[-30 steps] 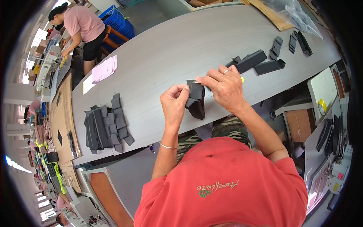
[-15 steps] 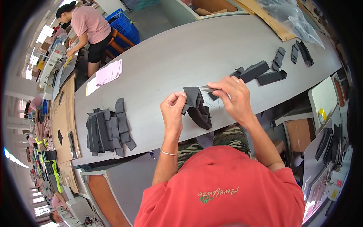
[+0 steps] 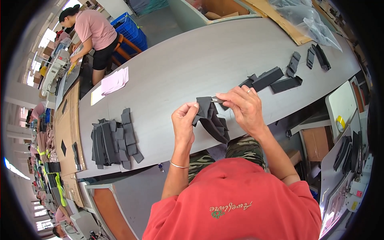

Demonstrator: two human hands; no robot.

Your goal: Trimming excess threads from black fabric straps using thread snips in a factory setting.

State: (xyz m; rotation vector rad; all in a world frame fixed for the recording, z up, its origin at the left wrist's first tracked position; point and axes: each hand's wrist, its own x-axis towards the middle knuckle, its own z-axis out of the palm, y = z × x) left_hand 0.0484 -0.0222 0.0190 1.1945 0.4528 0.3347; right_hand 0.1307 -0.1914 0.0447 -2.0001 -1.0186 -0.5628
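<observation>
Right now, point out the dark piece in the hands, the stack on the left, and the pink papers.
Dark piece (image 3: pixel 211 120), head view, its middle fold.
Stack (image 3: pixel 110 138), head view, centre.
Pink papers (image 3: pixel 115 80), head view, centre.

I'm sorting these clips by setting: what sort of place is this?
Most likely a sewing or garment workshop. Both hands work a dark fabric piece over a long grey table, cut pieces lie stacked, and a person works at another bench.

You are in a garment or sewing workshop: the long grey surface (image 3: pixel 192 76) carries stacks of cut dark fabric pieces (image 3: pixel 114 140). Beyond its far left end, another person (image 3: pixel 94 34) works beside a sewing machine (image 3: pixel 54 70) and blue crates (image 3: pixel 130 30).
</observation>
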